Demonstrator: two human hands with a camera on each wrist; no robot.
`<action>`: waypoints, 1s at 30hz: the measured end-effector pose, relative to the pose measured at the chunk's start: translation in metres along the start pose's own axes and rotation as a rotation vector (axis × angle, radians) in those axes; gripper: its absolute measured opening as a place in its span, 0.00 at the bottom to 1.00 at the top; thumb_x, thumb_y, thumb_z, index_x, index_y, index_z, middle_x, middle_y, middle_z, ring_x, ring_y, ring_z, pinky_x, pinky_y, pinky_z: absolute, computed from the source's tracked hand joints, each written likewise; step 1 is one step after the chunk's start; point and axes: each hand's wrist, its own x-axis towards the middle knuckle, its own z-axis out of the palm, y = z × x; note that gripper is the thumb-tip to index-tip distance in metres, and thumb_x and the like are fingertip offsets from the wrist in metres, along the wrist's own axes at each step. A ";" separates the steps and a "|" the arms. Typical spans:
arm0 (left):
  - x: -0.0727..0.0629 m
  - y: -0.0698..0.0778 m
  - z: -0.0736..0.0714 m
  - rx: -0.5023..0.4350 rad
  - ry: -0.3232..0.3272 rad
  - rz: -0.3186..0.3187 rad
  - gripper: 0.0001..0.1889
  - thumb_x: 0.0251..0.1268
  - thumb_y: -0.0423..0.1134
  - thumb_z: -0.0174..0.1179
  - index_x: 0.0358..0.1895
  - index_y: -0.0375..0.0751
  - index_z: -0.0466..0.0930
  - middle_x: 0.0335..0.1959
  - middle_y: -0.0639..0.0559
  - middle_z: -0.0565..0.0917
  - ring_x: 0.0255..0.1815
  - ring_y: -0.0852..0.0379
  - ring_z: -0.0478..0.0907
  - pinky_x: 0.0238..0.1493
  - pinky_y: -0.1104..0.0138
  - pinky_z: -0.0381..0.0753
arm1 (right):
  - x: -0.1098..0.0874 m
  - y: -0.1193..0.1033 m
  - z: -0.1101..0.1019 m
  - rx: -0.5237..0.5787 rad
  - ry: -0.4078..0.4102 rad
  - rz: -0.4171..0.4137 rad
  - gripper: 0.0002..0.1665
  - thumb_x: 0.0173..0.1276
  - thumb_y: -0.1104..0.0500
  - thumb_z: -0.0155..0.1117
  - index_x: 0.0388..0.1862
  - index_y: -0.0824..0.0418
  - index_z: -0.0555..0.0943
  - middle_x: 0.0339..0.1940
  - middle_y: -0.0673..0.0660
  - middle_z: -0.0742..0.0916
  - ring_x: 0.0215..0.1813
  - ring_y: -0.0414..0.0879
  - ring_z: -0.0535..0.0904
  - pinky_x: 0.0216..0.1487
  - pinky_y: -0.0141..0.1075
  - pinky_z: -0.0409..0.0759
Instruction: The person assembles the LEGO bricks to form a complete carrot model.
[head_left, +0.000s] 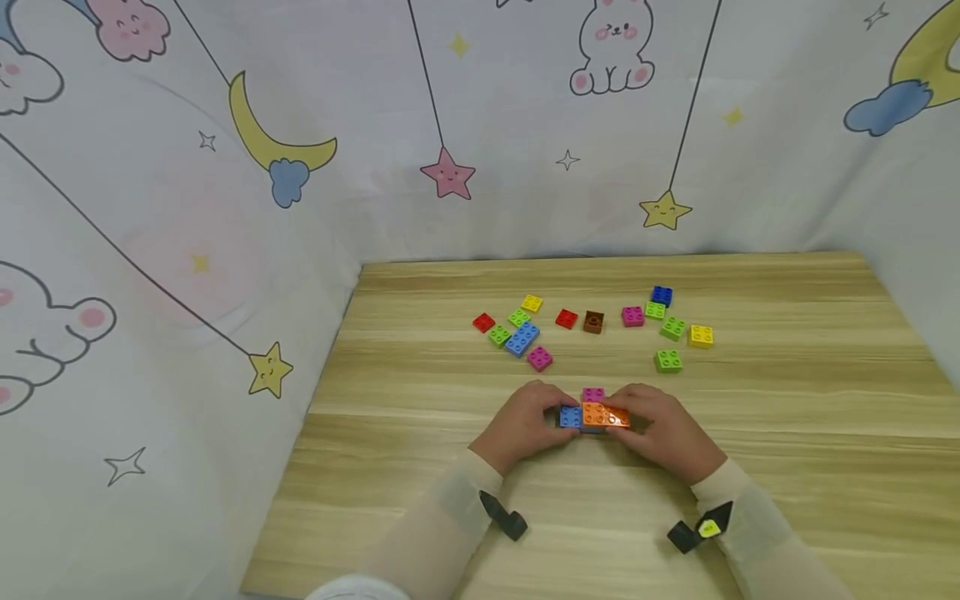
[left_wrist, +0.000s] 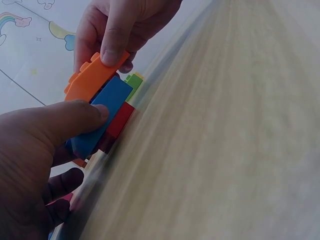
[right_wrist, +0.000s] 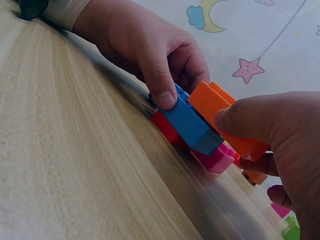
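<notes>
Head view first: both hands meet over a small brick stack [head_left: 594, 414] at the near middle of the wooden counter [head_left: 787, 467]. Left hand [head_left: 521, 427] comes in from the left, right hand [head_left: 663, 429] from the right, and between them sits an orange brick [head_left: 604, 415] on top, a blue brick [head_left: 571, 416] at its left end and a bit of magenta brick [head_left: 593, 393] poking out on the far side.

Over to the left wrist view: the left thumb [left_wrist: 75, 117] lies along the blue brick's [left_wrist: 100, 115] side, fingers curled underneath, so that grip is closed on the stack. Opposite, the right hand's [left_wrist: 117, 30] thumb presses down on the orange brick [left_wrist: 90, 79]. Under the blue sits a red brick [left_wrist: 120, 120], with a green brick [left_wrist: 133, 82] just behind, right at the counter surface.

Right wrist view confirms it: the right thumb [right_wrist: 250, 117] and curled fingers pinch the orange brick [right_wrist: 220, 112], which tilts up off the blue brick [right_wrist: 190, 122]. The left hand [right_wrist: 145, 50] pins that blue one with its thumb. Red [right_wrist: 167, 129] and magenta [right_wrist: 217, 159] pieces form the bottom layer, touching the counter.

Farther back, loose bricks lie in two scatters: a left bunch around a long blue brick [head_left: 522, 338], and a right bunch including a yellow brick [head_left: 701, 336] and a dark blue brick [head_left: 662, 295]. A cartoon curtain [head_left: 225, 167] hangs behind.
</notes>
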 end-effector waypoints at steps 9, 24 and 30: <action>-0.001 0.002 -0.003 0.015 -0.012 -0.020 0.20 0.60 0.51 0.77 0.54 0.53 0.89 0.48 0.66 0.87 0.48 0.65 0.76 0.56 0.69 0.77 | 0.002 0.002 0.001 0.014 -0.014 0.003 0.21 0.61 0.59 0.81 0.54 0.52 0.89 0.45 0.41 0.85 0.46 0.37 0.80 0.50 0.39 0.84; 0.001 0.001 -0.004 0.000 -0.003 -0.020 0.20 0.58 0.50 0.78 0.53 0.52 0.90 0.45 0.66 0.87 0.47 0.65 0.77 0.55 0.69 0.78 | 0.004 0.001 0.000 -0.056 -0.050 -0.065 0.22 0.63 0.58 0.80 0.56 0.59 0.89 0.44 0.43 0.82 0.44 0.36 0.76 0.47 0.37 0.82; 0.001 0.000 0.000 0.018 -0.010 -0.028 0.20 0.59 0.52 0.77 0.54 0.53 0.89 0.47 0.66 0.86 0.48 0.65 0.76 0.57 0.68 0.78 | 0.000 0.005 0.004 -0.010 -0.016 -0.028 0.23 0.61 0.59 0.81 0.56 0.55 0.89 0.45 0.42 0.83 0.45 0.36 0.78 0.49 0.37 0.83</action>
